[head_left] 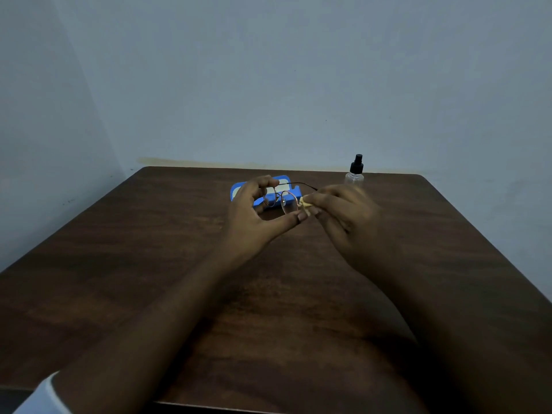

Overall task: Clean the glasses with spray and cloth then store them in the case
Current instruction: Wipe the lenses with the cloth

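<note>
While a pale blue-grey wall (268, 70) fills the background, a dark wood-grain surface (149, 264) is seen below it, stretching toward the camera. Two bare forearms are extended over this surface, and a white sleeve (44, 395) is glimpsed at the lower left corner.

The left hand (254, 216) is raised above the surface with its fingers (268, 181) curled over the top of the frame and the thumb set under the lower rim, so that the glasses (282, 198) are gripped between them. The right hand (343, 216) is held just beside it, its fingers (316, 200) closed in a pinch on a small yellow cloth (305, 203), which is pressed against the right-side lens.

A blue case (239, 188) is laid open on the surface behind the left hand and is partly hidden by it; a pale lining is shown inside. A clear spray bottle (355, 171) with a black nozzle is stood upright near the far right edge of the surface, behind the right hand.

The glasses are thin-rimmed with round lenses, are held in the air in front of the case, and one temple arm is stretched toward the right hand.
</note>
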`<state>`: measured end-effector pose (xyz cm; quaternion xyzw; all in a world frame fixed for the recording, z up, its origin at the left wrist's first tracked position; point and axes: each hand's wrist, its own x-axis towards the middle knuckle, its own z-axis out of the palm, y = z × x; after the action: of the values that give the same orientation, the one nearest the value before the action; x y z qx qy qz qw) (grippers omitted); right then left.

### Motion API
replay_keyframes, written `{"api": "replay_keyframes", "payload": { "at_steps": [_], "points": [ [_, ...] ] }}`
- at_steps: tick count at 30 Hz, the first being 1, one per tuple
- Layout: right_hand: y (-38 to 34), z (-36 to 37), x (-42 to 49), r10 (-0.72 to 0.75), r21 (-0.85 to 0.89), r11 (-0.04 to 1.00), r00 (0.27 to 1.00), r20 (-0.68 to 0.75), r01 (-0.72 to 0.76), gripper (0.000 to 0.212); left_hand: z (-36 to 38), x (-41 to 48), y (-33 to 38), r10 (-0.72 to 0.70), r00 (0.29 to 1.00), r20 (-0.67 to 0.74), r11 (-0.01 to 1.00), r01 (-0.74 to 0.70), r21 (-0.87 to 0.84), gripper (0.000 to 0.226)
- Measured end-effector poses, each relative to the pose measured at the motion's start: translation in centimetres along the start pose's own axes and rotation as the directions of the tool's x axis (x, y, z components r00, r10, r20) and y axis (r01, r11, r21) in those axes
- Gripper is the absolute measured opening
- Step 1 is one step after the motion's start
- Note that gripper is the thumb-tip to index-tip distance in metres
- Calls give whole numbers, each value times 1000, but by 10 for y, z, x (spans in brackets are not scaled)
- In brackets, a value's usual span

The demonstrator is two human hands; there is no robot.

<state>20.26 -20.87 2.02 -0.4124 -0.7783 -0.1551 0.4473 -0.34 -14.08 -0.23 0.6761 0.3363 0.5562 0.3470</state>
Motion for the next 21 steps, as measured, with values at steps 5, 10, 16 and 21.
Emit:
{"api": "replay_keyframes", "payload": {
  "at_steps": [5, 10, 16, 21],
  "points": [
    [2, 0, 1, -37, -33, 999, 995, 90, 40, 24, 2, -1, 0, -17, 1000, 13, 999, 17, -31, 72],
    [10, -7, 3, -27, -136, 990, 998, 62, 35, 22, 1, 1, 1, -6, 1000, 7, 1000, 6, -30, 67],
    [2, 0, 1, -138, -166, 976, 989, 45, 144, 20, 4, 1, -4, -20, 1000, 14, 998, 20, -57, 66],
    [17, 1, -1, -56, -265, 963, 998, -12, 51, 17, 0, 3, -6, -36, 999, 10, 997, 37, -73, 67]
  ]
}}
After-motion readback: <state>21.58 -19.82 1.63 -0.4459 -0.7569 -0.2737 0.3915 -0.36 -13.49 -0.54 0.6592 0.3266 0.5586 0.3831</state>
